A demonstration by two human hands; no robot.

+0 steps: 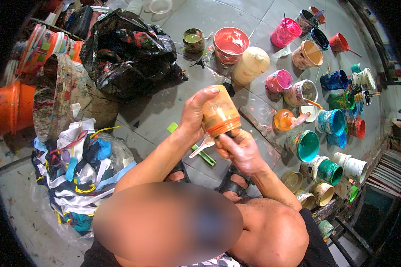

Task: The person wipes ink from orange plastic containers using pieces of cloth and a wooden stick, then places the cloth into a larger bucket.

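My left hand (195, 113) is wrapped round an orange-stained clear plastic jar (220, 109), tilted with its mouth toward me. At that mouth my right hand (240, 150) is closed, fingers curled round something dark; only a small black part of it shows at the rim, so its kind stays hidden. Below the jar there is a white spoon-like tool (203, 145), partly behind my hands. On the floor beneath lies a long green strip-like tool (205, 156), partly covered by my left arm.
Many paint tubs stand on the right, among them a teal tub (308, 146) and a pink tub (279, 81). A cream jug (251, 66) and a red-coated bucket (231, 46) are ahead. Left are a black plastic bag (124, 53) and a bag of cloth scraps (80, 173).
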